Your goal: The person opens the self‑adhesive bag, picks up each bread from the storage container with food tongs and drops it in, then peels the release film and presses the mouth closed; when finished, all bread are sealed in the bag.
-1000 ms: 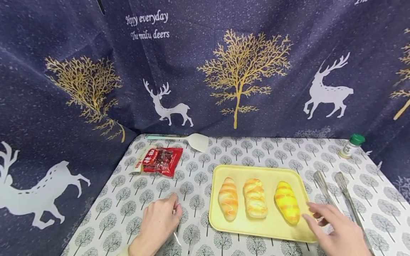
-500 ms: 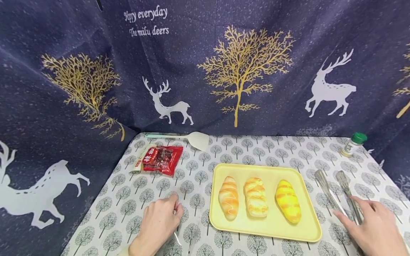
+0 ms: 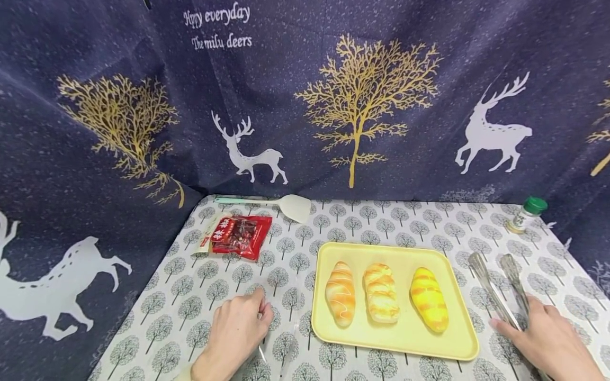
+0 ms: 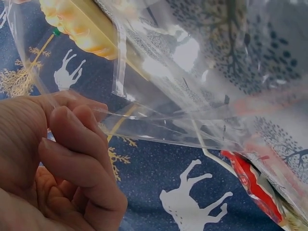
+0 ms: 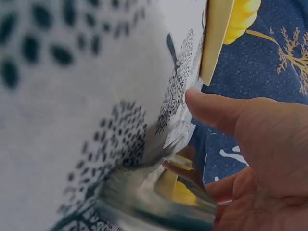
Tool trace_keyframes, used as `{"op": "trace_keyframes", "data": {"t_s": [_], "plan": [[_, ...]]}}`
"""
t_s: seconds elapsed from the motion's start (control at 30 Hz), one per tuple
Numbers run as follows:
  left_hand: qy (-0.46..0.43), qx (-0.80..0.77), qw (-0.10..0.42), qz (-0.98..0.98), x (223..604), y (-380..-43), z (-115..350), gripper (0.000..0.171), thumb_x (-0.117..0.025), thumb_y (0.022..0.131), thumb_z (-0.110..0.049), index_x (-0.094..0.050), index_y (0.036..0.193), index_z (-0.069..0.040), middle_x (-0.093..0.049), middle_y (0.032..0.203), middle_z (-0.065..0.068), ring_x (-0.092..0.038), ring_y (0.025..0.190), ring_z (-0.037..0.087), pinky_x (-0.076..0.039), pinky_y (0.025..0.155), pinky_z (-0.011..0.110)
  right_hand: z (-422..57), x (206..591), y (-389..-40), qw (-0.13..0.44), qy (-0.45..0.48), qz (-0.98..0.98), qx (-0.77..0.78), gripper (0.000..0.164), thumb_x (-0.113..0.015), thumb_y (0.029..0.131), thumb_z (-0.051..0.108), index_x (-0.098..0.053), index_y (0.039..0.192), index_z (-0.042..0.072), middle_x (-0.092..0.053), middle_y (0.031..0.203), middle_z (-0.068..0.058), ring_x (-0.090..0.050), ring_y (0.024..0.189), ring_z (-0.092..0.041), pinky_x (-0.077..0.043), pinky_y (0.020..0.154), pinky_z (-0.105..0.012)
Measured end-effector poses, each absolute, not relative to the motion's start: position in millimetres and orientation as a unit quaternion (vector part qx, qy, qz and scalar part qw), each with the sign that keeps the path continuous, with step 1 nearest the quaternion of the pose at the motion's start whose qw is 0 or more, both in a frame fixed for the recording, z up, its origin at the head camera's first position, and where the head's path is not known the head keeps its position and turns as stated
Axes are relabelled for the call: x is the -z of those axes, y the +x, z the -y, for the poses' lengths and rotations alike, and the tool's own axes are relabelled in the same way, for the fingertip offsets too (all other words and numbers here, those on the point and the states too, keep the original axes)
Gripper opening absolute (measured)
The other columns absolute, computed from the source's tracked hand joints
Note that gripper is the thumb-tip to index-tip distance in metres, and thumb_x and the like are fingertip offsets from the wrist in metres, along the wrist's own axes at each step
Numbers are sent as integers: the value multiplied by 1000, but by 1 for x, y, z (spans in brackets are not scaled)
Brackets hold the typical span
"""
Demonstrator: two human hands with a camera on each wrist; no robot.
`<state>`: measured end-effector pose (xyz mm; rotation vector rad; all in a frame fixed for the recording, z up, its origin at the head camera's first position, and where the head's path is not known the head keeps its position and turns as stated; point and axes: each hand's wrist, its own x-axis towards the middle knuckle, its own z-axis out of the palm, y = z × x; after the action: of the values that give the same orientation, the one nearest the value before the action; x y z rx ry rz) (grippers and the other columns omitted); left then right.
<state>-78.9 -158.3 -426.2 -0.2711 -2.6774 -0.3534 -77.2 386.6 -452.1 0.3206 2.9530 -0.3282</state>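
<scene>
In the head view, my left hand [image 3: 235, 330] is low at centre-left, fingers curled. The left wrist view shows it pinching the edge of a clear plastic bag [image 4: 159, 127], which stretches away from the fingertips. My right hand [image 3: 550, 333] is at the metal tongs [image 3: 495, 298] on the right side of the table. Its fingers lie along the right arm of the tongs while the thumb [image 5: 211, 108] stands out straight on the other side, apart from the metal. The tongs lie with their two arms spread, the handle end partly hidden by the hand.
A yellow tray [image 3: 395, 341] holds a striped bread roll [image 3: 340, 296], a pale twisted roll [image 3: 380, 293] and a yellow roll [image 3: 430, 300]. Behind are a red food packet [image 3: 243, 237], a spatula [image 3: 293, 207] and a green-capped shaker bottle [image 3: 526, 216].
My right hand has moved right, from beside the tray's right edge to the tongs, and then slightly lower around them. The left hand has stayed in place.
</scene>
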Motion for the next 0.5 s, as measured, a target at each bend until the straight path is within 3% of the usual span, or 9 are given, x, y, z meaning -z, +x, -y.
{"op": "trace_keyframes", "data": {"t_s": [0.23, 0.37, 0.5], "plan": [[-100, 126, 205, 965, 425, -79, 158, 36, -85, 82, -11, -54, 68, -24, -60, 56, -10, -53, 47, 16, -44, 44, 35, -388, 445, -82, 134, 133, -976, 107, 102, -69, 103, 54, -33, 129, -38, -53, 110, -54, -60, 104, -70, -54, 86, -73], [-102, 127, 203, 965, 424, -79, 158, 35, -85, 82, -11, -55, 68, -24, -61, 57, -10, -53, 47, 16, -45, 44, 35, -392, 447, -81, 131, 133, -976, 116, 99, -69, 102, 55, -37, 125, -37, -57, 103, -49, -64, 95, -65, -55, 80, -69], [-104, 127, 209, 964, 424, -79, 157, 36, -85, 82, -10, -54, 68, -24, -61, 56, -10, -53, 47, 16, -44, 44, 35, -396, 449, -78, 117, 129, -976, 128, 84, -68, 103, 52, -47, 113, -29, -59, 89, -35, -65, 80, -49, -54, 72, -62]]}}
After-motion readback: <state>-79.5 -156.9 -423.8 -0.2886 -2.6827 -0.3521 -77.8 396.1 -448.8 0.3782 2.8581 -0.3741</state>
